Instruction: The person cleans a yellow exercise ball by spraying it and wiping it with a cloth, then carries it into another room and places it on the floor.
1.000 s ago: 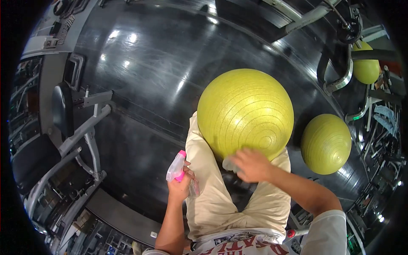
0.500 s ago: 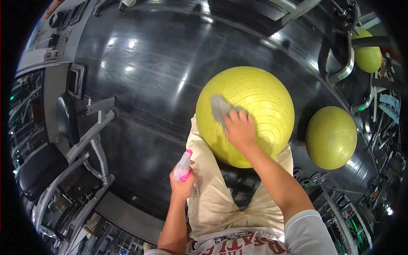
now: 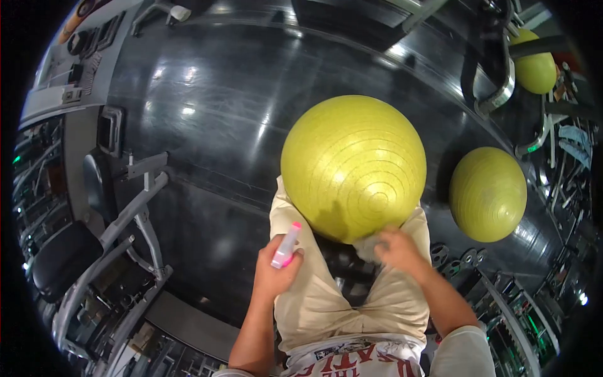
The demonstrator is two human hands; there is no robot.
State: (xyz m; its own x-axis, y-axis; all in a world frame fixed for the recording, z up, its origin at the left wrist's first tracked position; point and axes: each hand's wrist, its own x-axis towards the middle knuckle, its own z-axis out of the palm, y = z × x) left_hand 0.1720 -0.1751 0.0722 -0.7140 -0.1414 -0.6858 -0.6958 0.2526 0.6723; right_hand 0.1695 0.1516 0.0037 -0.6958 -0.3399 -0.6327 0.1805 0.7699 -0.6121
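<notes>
A large yellow-green exercise ball (image 3: pixel 353 160) rests against my knees, with ridged rings facing me. My right hand (image 3: pixel 400 251) is at the ball's lower edge, fingers closed on a grey cloth (image 3: pixel 367 249) that is smeared by motion. Over my left thigh, my left hand (image 3: pixel 276 270) is wrapped round a spray bottle (image 3: pixel 287 246) with a white and pink head. The bottle's lower part is hidden by the hand and the angle.
A second exercise ball (image 3: pixel 488 195) lies on the dark floor to the right, and a third ball (image 3: pixel 535 63) is farther back by metal frames. At left stands a weight bench (image 3: pixel 66 251) with black pads. Weight plates (image 3: pixel 468 256) sit near my right knee.
My right hand and the cloth have come down off the ball's upper left face to its lower edge near my right knee. The left hand still holds the bottle.
</notes>
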